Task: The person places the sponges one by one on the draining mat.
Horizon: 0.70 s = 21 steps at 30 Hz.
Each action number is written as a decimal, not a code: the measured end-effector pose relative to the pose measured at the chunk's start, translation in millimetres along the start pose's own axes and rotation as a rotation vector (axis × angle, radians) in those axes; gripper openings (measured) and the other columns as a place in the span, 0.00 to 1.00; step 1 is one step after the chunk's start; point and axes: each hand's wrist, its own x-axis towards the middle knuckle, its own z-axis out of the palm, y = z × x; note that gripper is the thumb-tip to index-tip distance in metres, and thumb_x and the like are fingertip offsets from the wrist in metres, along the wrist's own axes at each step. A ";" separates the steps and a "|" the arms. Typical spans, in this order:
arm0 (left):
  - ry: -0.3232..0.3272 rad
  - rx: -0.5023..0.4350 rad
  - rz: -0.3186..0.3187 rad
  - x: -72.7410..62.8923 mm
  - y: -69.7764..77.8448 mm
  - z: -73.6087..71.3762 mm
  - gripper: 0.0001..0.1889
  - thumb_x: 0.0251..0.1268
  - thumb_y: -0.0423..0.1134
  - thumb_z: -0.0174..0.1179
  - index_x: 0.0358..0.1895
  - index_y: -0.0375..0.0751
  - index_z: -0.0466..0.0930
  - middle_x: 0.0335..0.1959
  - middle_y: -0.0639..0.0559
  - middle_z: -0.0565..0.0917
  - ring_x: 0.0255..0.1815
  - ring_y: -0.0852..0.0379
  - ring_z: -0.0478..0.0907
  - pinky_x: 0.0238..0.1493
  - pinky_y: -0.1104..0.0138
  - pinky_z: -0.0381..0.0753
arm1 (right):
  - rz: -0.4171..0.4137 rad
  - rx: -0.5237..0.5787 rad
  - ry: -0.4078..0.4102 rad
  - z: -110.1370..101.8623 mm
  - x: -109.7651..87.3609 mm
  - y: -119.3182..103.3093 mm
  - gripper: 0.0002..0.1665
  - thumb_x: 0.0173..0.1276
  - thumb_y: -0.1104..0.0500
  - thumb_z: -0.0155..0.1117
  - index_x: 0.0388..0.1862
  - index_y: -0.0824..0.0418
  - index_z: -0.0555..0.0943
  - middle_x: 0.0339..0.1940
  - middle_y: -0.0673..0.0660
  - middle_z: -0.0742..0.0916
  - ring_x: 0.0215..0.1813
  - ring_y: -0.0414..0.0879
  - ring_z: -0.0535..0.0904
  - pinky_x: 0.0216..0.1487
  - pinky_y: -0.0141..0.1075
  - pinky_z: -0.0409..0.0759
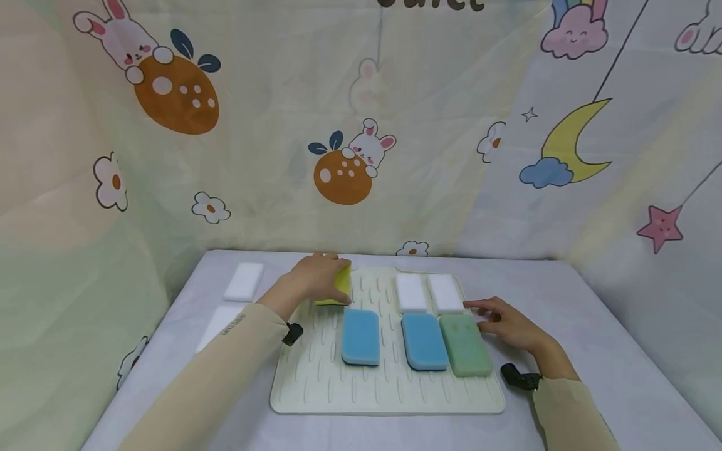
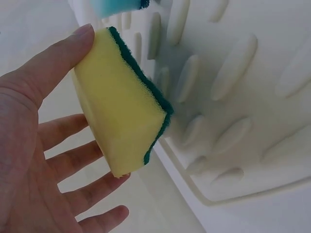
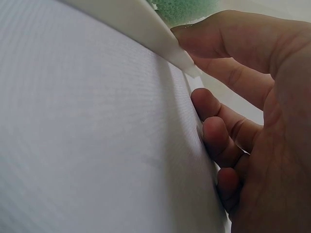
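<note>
At the far left of a cream ridged mat (image 1: 316,391), my left hand (image 1: 316,275) holds a yellow sponge (image 2: 116,102) with a dark green scouring layer. Its thumb is on one end and fingers on the other, with the sponge tilted on edge in the left wrist view. My right hand (image 1: 510,326) rests at the mat's right edge, thumb against the rim and the other fingers loosely bent on the tabletop. Beside it lie a green sponge (image 1: 465,346) and a white block (image 1: 445,293). A blue sponge (image 1: 361,337) lies in front of my left hand.
Another blue sponge (image 1: 425,342) and a second white block (image 1: 411,292) lie on the mat's right half. Left of the mat, a white block (image 1: 244,282) and another white piece (image 1: 217,326), partly behind my left sleeve, lie on the white tabletop (image 1: 570,300). A printed curtain (image 1: 271,156) stands behind.
</note>
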 end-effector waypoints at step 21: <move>0.009 -0.029 0.000 13.9 21.2 8.3 0.46 0.56 0.67 0.71 0.77 0.53 0.69 0.72 0.48 0.74 0.68 0.41 0.72 0.66 0.47 0.76 | 0.020 0.013 -0.004 1.6 -0.7 -5.1 0.29 0.72 0.57 0.68 0.71 0.54 0.78 0.56 0.61 0.77 0.45 0.47 0.68 0.41 0.34 0.72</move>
